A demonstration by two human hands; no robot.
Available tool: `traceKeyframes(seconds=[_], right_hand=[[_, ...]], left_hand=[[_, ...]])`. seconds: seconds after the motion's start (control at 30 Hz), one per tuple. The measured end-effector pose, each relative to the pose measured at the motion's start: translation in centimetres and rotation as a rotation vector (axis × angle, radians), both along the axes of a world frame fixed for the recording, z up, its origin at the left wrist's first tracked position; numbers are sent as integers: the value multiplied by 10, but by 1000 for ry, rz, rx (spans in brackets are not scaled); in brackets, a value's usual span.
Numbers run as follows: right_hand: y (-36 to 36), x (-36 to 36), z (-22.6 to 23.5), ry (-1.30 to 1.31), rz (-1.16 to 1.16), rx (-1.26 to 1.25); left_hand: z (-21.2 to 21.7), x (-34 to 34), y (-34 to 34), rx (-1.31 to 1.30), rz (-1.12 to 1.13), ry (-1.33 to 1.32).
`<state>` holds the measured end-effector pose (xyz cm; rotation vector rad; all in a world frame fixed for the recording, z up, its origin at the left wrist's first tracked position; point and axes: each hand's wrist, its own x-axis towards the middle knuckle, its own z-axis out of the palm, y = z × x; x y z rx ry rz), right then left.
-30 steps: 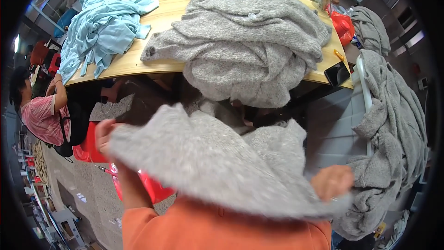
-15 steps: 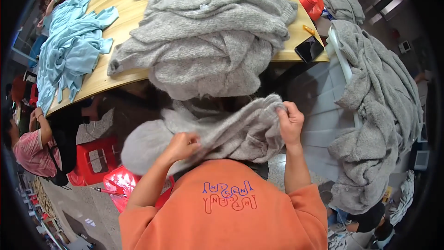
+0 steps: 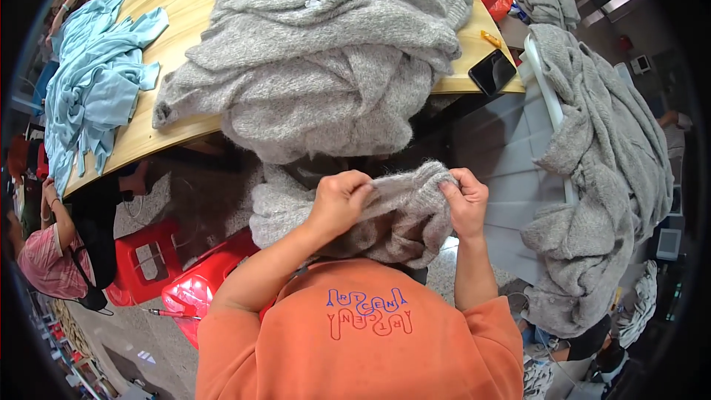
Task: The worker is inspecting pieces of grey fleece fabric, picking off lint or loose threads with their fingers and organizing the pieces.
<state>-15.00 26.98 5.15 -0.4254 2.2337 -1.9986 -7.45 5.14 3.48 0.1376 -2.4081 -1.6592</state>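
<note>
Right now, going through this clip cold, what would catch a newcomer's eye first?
Both hands, the left hand and right hand, pinch a bunched grey knit garment in front of the person's orange shirt. Just beyond them a big heap of grey knitwear spills over the wooden table's near edge. Pale blue garments lie at the table's left end, and more grey knitwear hangs at right.

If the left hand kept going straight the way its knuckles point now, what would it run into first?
The left hand points up-picture toward the table. Likely first contact is the overhanging grey knit pile at the wooden table edge, just beyond the grey garment it grips. Depth is unclear; it might pass beneath.
</note>
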Motion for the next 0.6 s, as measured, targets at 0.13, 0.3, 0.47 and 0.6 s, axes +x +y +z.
traceKeyframes(seconds=[0.13,0.3,0.47,0.6], right_hand=[[-13,-1,4,285,103,683],[-45,21,15,488,454,595],[-68,19,-3,-212,662,127],[-62,25,-11,-29,675,177]], left_hand=[[-10,5,-15,474,-79,-286],[-6,17,-7,379,-142,-384],[7,31,-7,167,-110,-223],[11,43,-13,238,-133,-337]])
